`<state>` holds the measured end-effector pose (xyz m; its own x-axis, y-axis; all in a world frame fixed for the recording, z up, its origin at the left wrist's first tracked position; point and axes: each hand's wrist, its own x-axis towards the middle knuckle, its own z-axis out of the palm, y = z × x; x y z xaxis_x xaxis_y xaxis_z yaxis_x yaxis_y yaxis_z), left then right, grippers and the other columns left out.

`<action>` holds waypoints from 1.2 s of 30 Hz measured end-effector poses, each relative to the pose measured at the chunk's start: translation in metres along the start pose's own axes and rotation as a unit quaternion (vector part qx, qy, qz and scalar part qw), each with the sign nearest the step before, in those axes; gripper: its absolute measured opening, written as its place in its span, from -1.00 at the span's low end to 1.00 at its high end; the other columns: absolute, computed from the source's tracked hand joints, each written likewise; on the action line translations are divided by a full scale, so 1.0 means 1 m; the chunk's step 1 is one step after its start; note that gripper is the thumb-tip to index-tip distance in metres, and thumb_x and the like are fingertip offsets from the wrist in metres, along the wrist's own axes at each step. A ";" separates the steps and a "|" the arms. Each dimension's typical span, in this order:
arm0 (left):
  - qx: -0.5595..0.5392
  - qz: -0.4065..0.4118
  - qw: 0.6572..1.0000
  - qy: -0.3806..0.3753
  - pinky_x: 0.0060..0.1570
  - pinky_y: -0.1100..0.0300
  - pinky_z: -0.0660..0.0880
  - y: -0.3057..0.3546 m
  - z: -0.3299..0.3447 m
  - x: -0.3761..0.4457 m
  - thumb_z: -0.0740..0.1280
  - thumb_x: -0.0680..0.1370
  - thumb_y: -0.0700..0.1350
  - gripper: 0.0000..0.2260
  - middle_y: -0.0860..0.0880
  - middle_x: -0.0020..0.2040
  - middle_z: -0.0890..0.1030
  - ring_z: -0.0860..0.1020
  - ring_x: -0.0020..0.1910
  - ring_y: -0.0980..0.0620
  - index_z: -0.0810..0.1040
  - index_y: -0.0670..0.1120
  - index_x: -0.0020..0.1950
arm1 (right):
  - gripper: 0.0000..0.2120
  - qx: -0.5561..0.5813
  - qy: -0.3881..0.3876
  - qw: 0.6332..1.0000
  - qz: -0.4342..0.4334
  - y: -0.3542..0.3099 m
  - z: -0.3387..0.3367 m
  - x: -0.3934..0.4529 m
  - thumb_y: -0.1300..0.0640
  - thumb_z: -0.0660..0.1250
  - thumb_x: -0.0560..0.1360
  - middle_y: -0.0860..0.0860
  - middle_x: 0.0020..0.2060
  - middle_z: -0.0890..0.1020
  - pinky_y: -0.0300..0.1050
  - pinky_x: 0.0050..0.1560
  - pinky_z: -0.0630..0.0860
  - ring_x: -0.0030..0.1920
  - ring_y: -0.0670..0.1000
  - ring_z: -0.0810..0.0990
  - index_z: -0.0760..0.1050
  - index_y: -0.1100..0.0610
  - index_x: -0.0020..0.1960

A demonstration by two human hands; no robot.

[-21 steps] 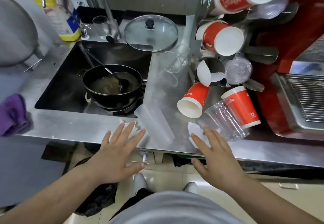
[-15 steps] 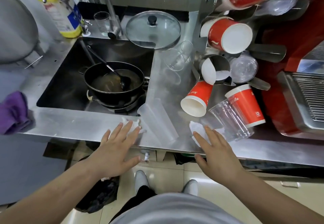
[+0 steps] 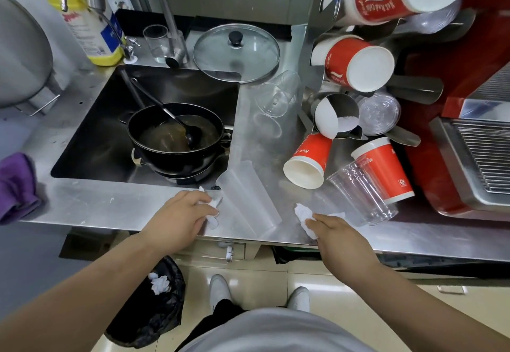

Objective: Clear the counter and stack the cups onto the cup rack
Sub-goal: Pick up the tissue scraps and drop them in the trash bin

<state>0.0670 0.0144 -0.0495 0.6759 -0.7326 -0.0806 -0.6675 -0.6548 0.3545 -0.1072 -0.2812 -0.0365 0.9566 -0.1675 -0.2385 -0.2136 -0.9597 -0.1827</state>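
Cups, paper and plastic, are lying scattered across the stainless steel bench [image 3: 110, 208], but nearest the front edge both hands are dealing with litter first. The left hand [image 3: 176, 218] is closing its fingers on a crumpled white tissue [image 3: 213, 207], and the right hand [image 3: 338, 231] is pinching a second crumpled white tissue [image 3: 303, 218]; the hands are well apart. A black rubbish bag [image 3: 149, 307] is sitting open on the floor below. Between the hands a tall frosted plastic cup [image 3: 248, 197] is lying on its side. Further right, a stack of clear plastic cups [image 3: 364, 194] is leaning on an upturned red paper cup [image 3: 386, 169], with another red paper cup [image 3: 309, 162] tipped over beside it. These cups are probably very light, thin-walled and easily crushed, so holding around the mid-body looks wisest. Beyond, a clear cup [image 3: 276, 95] is lying near the metal cup rack [image 3: 335, 117], which is already holding cups.
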 end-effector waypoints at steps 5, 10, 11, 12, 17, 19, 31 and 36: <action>-0.004 -0.012 1.000 -0.006 -0.03 0.08 0.52 0.002 0.002 0.010 0.35 0.47 -0.23 -0.79 0.05 0.03 0.59 0.54 0.02 -0.11 0.69 0.04 -0.05 | -0.62 0.012 -0.050 0.999 0.012 0.001 -0.006 0.008 0.27 0.18 0.49 -0.06 0.18 0.52 -0.11 -0.03 0.50 0.16 0.05 0.46 0.46 0.03 0.26; -0.004 -0.028 0.999 -0.039 0.00 0.25 0.38 0.008 0.000 0.014 0.32 0.48 -0.26 -0.80 0.11 0.04 0.52 0.47 0.06 -0.01 0.66 0.00 -0.05 | -0.79 0.007 -0.074 0.997 -0.005 0.000 -0.016 0.013 0.24 0.19 0.47 -0.01 -0.05 0.49 -0.10 -0.15 0.47 -0.03 0.06 0.47 0.46 0.06 0.06; -0.004 -0.031 0.998 -0.049 -0.01 0.28 0.34 0.010 -0.002 0.014 0.31 0.49 -0.25 -0.80 0.12 0.05 0.52 0.46 0.07 0.02 0.66 0.00 -0.04 | -0.83 0.003 -0.074 0.997 -0.013 0.000 -0.018 0.014 0.23 0.19 0.47 -0.01 -0.11 0.46 -0.11 -0.20 0.45 -0.11 0.06 0.45 0.44 0.05 0.02; -0.001 -0.033 0.998 -0.061 -0.01 0.31 0.31 0.011 -0.003 0.015 0.30 0.50 -0.24 -0.80 0.11 0.06 0.51 0.45 0.08 0.04 0.66 0.00 -0.02 | -0.85 -0.003 -0.077 0.997 -0.022 0.000 -0.019 0.015 0.21 0.19 0.49 -0.02 -0.17 0.43 -0.11 -0.26 0.44 -0.18 0.06 0.44 0.44 0.04 0.01; 0.008 -0.052 0.990 -0.129 -0.02 0.26 0.39 0.020 -0.018 0.017 0.26 0.51 -0.15 -0.76 0.14 0.07 0.44 0.48 0.01 0.11 0.64 0.08 0.06 | -0.84 -0.001 -0.110 0.994 -0.026 0.003 -0.029 0.026 0.10 0.16 0.55 -0.01 -0.34 0.45 -0.13 -0.24 0.46 -0.27 0.09 0.49 0.43 0.07 -0.18; 0.017 -0.050 0.988 -0.144 -0.05 0.29 0.35 0.024 -0.024 0.018 0.25 0.52 -0.14 -0.74 0.18 0.01 0.37 0.42 -0.05 0.17 0.62 0.11 0.10 | -0.80 -0.003 -0.142 0.989 -0.043 0.002 -0.041 0.030 0.08 0.13 0.55 0.04 -0.28 0.58 -0.17 -0.21 0.44 -0.18 0.10 0.54 0.51 0.11 -0.08; 0.006 -0.050 0.989 -0.140 -0.11 0.38 0.37 0.048 -0.098 0.028 0.26 0.52 -0.05 -0.74 0.21 -0.08 0.45 0.44 -0.19 0.31 0.58 0.21 0.14 | -0.89 -0.010 -0.155 0.981 -0.112 -0.008 -0.129 0.050 0.05 0.24 0.51 -0.04 -0.19 0.47 -0.38 -0.38 0.19 -0.12 0.02 0.44 0.50 0.03 -0.01; 0.011 -0.041 0.992 -0.118 -0.14 0.45 0.31 0.065 -0.131 0.037 0.26 0.54 -0.06 -0.76 0.21 -0.08 0.45 0.43 -0.23 0.36 0.59 0.17 0.15 | -0.95 0.001 -0.100 0.981 -0.168 -0.016 -0.157 0.060 0.04 0.25 0.47 -0.08 -0.28 0.49 -0.26 -0.34 0.29 -0.17 0.01 0.47 0.43 -0.01 -0.15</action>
<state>0.0900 -0.0310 0.0928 0.6374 -0.6985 -0.3254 -0.6221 -0.7157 0.3176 -0.0153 -0.3113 0.1018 0.9154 0.2049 -0.3465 0.1054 -0.9528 -0.2847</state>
